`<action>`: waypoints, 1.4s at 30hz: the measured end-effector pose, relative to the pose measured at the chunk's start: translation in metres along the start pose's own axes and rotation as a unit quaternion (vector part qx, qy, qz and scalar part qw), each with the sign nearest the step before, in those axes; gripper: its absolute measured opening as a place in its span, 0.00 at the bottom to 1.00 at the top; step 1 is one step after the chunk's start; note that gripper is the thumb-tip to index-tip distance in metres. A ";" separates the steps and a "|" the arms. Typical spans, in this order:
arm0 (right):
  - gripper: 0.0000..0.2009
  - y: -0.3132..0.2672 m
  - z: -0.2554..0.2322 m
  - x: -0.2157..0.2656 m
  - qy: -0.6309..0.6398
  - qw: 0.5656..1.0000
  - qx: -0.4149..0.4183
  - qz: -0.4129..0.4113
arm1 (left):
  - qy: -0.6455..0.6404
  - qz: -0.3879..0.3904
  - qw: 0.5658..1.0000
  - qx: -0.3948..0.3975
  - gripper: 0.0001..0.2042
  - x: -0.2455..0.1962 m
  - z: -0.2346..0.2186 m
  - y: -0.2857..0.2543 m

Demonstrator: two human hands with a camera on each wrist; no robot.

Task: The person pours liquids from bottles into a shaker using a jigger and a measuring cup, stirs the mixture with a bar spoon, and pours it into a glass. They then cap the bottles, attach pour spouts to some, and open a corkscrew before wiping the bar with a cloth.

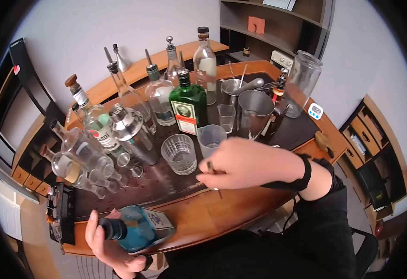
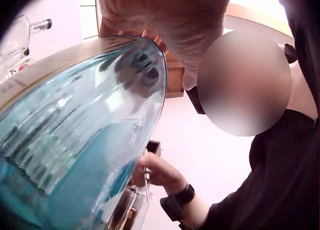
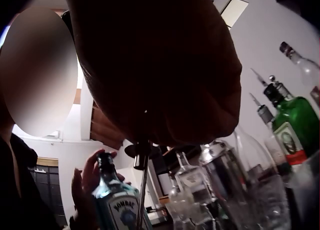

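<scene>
In the head view a blue gin bottle [image 1: 136, 228] with a black cap [image 1: 114, 229] is at the counter's near left edge, tilted. My left hand [image 1: 102, 242] grips it around the neck and shoulder, some fingers hidden behind it. The bottle's blue glass [image 2: 95, 125] fills much of the left wrist view. Over the counter's front, my right hand [image 1: 240, 162] pinches a slim metal pour spout [image 3: 142, 162], its thin tube pointing down. Close by are a cut-glass tumbler [image 1: 179, 154] and a clear plastic measuring cup [image 1: 211, 138].
Behind stand a green bottle [image 1: 188, 104], a steel shaker [image 1: 131, 130], a mixing tin [image 1: 254, 111] and several clear bottles. Small glasses [image 1: 103, 176] crowd the left. A black caddy [image 1: 60, 214] sits at the left end, a white timer [image 1: 315, 110] at the right.
</scene>
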State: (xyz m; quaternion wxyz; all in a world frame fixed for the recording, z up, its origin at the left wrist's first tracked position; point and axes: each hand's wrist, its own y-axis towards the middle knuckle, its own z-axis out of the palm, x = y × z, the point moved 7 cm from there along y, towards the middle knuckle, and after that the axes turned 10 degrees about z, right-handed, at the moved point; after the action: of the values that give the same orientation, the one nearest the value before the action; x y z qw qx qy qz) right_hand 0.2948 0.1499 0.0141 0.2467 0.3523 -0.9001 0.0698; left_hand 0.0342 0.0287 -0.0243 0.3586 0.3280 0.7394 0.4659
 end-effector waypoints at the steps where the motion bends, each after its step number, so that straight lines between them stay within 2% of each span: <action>1: 0.21 -0.009 0.011 -0.014 -0.016 1.000 0.003 0.012 | -0.005 0.000 1.000 -0.010 0.45 0.001 0.001 -0.002; 3: 0.21 -0.026 0.030 -0.037 -0.081 0.991 0.047 0.090 | 0.010 -0.002 1.000 -0.026 0.45 0.003 -0.001 -0.006; 7: 0.19 -0.043 0.066 -0.084 -0.091 0.979 0.110 0.147 | 0.029 -0.017 0.999 -0.006 0.45 0.000 -0.005 -0.009; 9: 0.17 -0.046 0.080 -0.102 -0.135 0.976 0.102 0.137 | 0.048 -0.028 0.998 -0.004 0.46 0.000 -0.003 -0.010; 11: 0.16 -0.045 0.083 -0.109 -0.179 0.977 0.041 0.112 | 0.060 -0.053 0.996 -0.033 0.47 0.002 -0.003 -0.009; 12: 0.16 -0.045 0.087 -0.111 -0.177 0.977 0.042 0.108 | 0.044 -0.091 0.994 -0.028 0.51 0.005 -0.003 -0.011; 15: 0.16 -0.043 0.095 -0.114 -0.178 0.980 0.021 0.090 | 0.035 -0.107 0.992 -0.054 0.56 0.004 0.005 -0.016; 17: 0.18 -0.043 0.096 -0.119 -0.165 0.980 0.017 0.106 | 0.030 -0.126 0.991 -0.044 0.59 0.008 0.003 -0.022; 18: 0.18 -0.044 0.093 -0.118 -0.166 0.980 0.020 0.104 | 0.013 -0.155 0.987 -0.042 0.60 0.010 0.006 -0.021; 20: 0.19 -0.052 0.079 -0.120 -0.161 0.975 0.021 0.151 | -0.023 -0.208 0.978 -0.021 0.61 0.014 0.007 -0.025; 21: 0.19 -0.056 0.073 -0.120 -0.163 0.975 0.026 0.148 | -0.021 -0.212 0.977 -0.025 0.61 0.014 0.004 -0.028; 23: 0.15 -0.066 0.041 -0.128 -0.118 0.972 -0.077 0.185 | -0.096 -0.305 0.947 -0.009 0.67 0.022 0.007 -0.044; 24: 0.14 -0.071 0.031 -0.134 -0.124 0.967 -0.102 0.198 | -0.114 -0.311 0.943 0.028 0.67 0.025 0.007 -0.052; 25: 0.13 -0.077 0.021 -0.139 -0.130 0.961 -0.125 0.210 | -0.113 -0.318 0.941 0.022 0.67 0.022 0.008 -0.055; 26: 0.11 -0.081 0.015 -0.143 -0.149 0.952 -0.114 0.241 | -0.143 -0.366 0.919 0.015 0.67 0.022 0.012 -0.061; 28: 0.11 -0.087 0.019 -0.153 -0.178 0.950 -0.118 0.228 | -0.187 -0.448 0.874 0.009 0.68 0.023 0.013 -0.072; 31: 0.16 -0.090 0.034 -0.160 -0.201 0.950 -0.104 0.215 | -0.203 -0.449 0.870 0.006 0.68 0.025 0.014 -0.074; 33: 0.17 -0.088 0.042 -0.162 -0.184 0.955 -0.108 0.206 | -0.201 -0.437 0.877 -0.008 0.67 0.027 0.013 -0.075; 34: 0.19 -0.085 0.042 -0.159 -0.177 0.957 -0.100 0.208 | -0.201 -0.418 0.886 0.008 0.66 0.027 0.014 -0.072; 35: 0.19 -0.081 0.045 -0.158 -0.177 0.960 -0.094 0.196 | -0.201 -0.399 0.894 0.026 0.66 0.025 0.015 -0.069; 37: 0.19 -0.077 0.044 -0.160 -0.198 0.954 -0.111 0.195 | -0.205 -0.409 0.889 0.010 0.66 0.026 0.012 -0.071; 39: 0.18 -0.073 0.045 -0.163 -0.206 0.955 -0.108 0.185 | -0.197 -0.393 0.897 0.052 0.66 0.028 0.013 -0.074; 42: 0.14 -0.073 0.046 -0.170 -0.198 0.953 -0.092 0.209 | -0.201 -0.389 0.898 0.047 0.66 0.027 0.014 -0.073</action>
State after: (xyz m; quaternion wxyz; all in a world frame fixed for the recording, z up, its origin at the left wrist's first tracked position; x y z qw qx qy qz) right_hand 0.4322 0.1842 -0.1137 0.0750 0.1387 -0.9869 -0.0348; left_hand 0.0200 0.0317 -0.1021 0.6361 0.1171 0.7416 0.1779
